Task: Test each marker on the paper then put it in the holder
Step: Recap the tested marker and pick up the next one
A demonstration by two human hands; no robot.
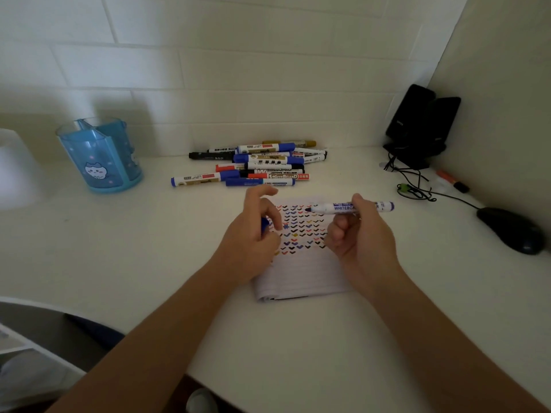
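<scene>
My right hand [360, 234] pinches an uncapped blue whiteboard marker [334, 207], held level above the paper with its tip pointing left. The marker's blue cap [264, 224] sits in my left hand [253, 231], which grips it over the paper's left edge. The lined paper [301, 263] lies in the middle of the desk, its upper half filled with rows of small coloured check marks. A pile of several capped markers [256, 165] lies behind the paper. The blue translucent holder [100, 156], printed with a cartoon cat, stands at the back left and looks empty.
A black mouse [511, 229] and its cable [417, 186] lie at the right. A black device on a stand [422, 120] fills the back right corner, with an orange highlighter [451, 180] beside it. A white object [15, 168] stands at the far left.
</scene>
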